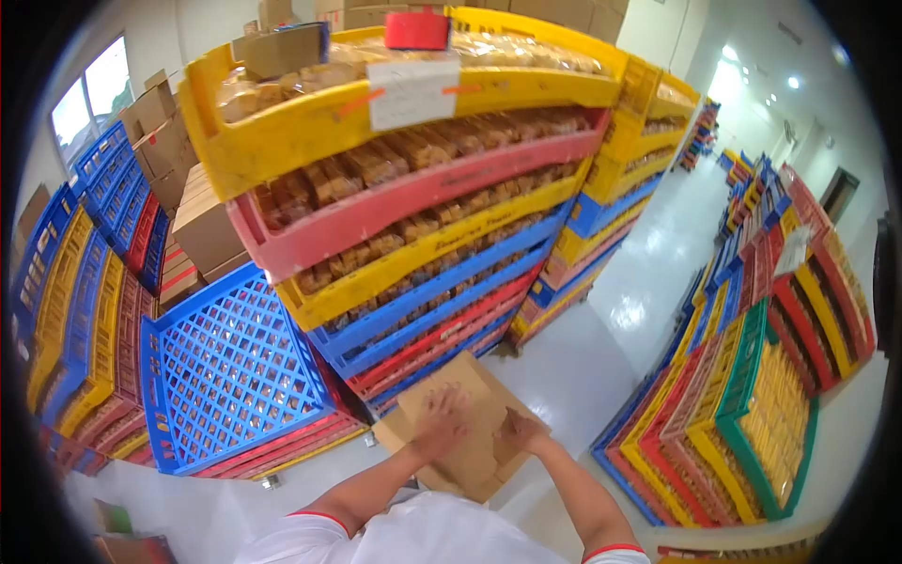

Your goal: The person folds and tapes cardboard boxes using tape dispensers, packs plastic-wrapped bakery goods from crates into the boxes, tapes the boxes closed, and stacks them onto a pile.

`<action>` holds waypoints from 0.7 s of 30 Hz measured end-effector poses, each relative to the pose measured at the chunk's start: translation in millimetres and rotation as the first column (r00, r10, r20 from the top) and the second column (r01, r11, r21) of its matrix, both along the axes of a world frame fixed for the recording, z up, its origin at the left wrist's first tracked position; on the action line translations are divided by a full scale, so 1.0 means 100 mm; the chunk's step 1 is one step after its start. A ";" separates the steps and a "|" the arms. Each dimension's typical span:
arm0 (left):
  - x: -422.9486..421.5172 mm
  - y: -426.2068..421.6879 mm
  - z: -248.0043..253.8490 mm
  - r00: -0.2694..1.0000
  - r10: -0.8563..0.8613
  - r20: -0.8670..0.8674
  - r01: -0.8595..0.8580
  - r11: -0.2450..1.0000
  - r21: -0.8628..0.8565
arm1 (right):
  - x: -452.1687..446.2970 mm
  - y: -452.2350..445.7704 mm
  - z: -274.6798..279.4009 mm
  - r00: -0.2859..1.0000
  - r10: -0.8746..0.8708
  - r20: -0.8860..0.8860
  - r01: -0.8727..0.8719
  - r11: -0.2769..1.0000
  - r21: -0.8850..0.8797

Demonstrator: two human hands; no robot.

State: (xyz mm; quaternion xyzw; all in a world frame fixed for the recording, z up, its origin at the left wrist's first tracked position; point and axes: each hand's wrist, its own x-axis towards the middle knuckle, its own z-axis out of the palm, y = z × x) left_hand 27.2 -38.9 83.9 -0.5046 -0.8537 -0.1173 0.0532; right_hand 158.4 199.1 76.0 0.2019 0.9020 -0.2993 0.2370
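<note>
A brown cardboard box [474, 390] is in front of my body, close to the foot of the tall crate stack. My left hand [442, 420] lies on top of the box with its fingers spread. At the box's right side, my right hand [520, 432] has its fingers curled at the edge of the cardboard. Part of the box is hidden under my hands and forearms. What is inside the box does not show.
Ahead stands a tall stack of crates [423, 188] filled with wrapped baked goods; a red tape roll [416, 30] sits on top. An upturned blue crate [235, 357] tops a stack at left. More crates [695, 423] stand at right, across the shiny floor [620, 310].
</note>
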 end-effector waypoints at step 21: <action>-0.81 -0.01 -0.13 0.815 0.255 0.521 -0.324 0.945 0.045 | -3.75 -1.51 6.62 0.440 0.192 -0.877 -0.117 0.981 0.156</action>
